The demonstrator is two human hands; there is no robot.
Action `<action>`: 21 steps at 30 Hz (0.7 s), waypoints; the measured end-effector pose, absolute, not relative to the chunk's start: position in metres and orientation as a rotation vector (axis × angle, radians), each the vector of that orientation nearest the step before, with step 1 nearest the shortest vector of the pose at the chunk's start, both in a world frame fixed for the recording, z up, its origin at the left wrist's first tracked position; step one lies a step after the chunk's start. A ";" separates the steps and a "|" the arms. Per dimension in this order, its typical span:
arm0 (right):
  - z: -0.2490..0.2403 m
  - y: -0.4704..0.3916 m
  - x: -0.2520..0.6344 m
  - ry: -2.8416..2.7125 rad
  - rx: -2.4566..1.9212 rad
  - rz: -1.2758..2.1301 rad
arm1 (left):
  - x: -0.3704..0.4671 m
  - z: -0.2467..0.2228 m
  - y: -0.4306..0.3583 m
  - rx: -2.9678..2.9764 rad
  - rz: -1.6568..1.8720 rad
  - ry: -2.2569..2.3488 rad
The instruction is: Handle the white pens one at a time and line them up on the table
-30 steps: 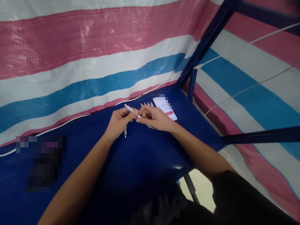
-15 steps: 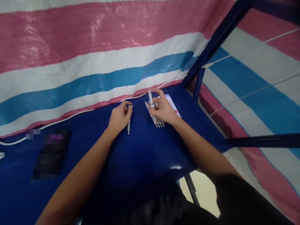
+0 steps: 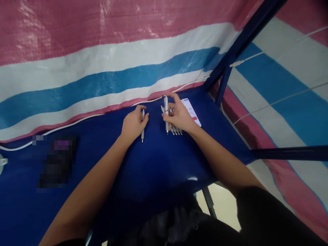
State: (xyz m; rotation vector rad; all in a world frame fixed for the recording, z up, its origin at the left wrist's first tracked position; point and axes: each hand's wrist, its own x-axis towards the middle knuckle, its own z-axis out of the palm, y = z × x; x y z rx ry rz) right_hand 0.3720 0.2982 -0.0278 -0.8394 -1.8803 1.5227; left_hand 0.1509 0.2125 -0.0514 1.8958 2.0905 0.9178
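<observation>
Over the desk (image 3: 153, 160), both forearms (image 3: 217, 155) stretched forward. Near its far edge, the left hand (image 3: 133, 124), fingers curled, grasped one pen (image 3: 142, 134); the right hand (image 3: 180, 114), index finger arched, pinched a second pen (image 3: 167, 125) beside more pens (image 3: 177, 131).

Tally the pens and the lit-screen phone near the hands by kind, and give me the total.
Slim grey-and-white pens: 6 (1 at the left hand, 1 in the right hand, 4 by the tips showing beside that one)
Flat rectangular phone with a lit white screen: 1
Total: 7
</observation>
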 end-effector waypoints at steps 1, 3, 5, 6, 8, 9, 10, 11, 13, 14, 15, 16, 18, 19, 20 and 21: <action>-0.027 0.298 0.373 -1.896 -0.848 1.523 | 0.151 -0.052 0.213 1.892 0.924 2.093; -0.023 0.296 0.374 -1.936 -0.865 1.521 | 0.150 -0.054 0.213 1.917 0.981 2.107; -0.020 0.295 0.376 -1.965 -0.860 1.514 | 0.150 -0.056 0.214 1.985 1.094 2.128; -0.019 0.294 0.376 -1.972 -0.850 1.510 | 0.149 -0.057 0.214 2.023 1.153 2.130; -0.019 0.293 0.377 -1.977 -0.844 1.497 | 0.149 -0.057 0.215 2.079 1.242 2.095; -0.020 0.293 0.377 -1.980 -0.851 1.486 | 0.149 -0.058 0.215 2.095 1.272 2.058; -0.020 0.293 0.376 -1.982 -0.862 1.468 | 0.149 -0.058 0.216 2.104 1.295 2.010; -0.021 0.294 0.376 -1.985 -0.873 1.450 | 0.149 -0.058 0.216 2.109 1.314 1.964; -0.023 0.295 0.375 -1.990 -0.885 1.429 | 0.149 -0.058 0.216 2.118 1.334 1.908; -0.023 0.295 0.375 -1.992 -0.881 1.430 | 0.149 -0.058 0.216 2.133 1.323 1.903; -0.023 0.295 0.375 -1.995 -0.876 1.433 | 0.150 -0.057 0.215 2.158 1.295 1.912; -0.022 0.295 0.376 -2.005 -0.872 1.431 | 0.152 -0.056 0.214 2.192 1.255 1.927; -0.020 0.294 0.377 -2.040 -0.879 1.393 | 0.156 -0.052 0.211 2.281 1.161 1.942; -0.018 0.293 0.377 -2.055 -0.886 1.365 | 0.158 -0.050 0.210 2.328 1.119 1.935; -0.017 0.292 0.377 -2.064 -0.889 1.344 | 0.160 -0.048 0.208 2.372 1.087 1.922; -0.015 0.291 0.378 -2.067 -0.889 1.335 | 0.162 -0.046 0.207 2.411 1.061 1.908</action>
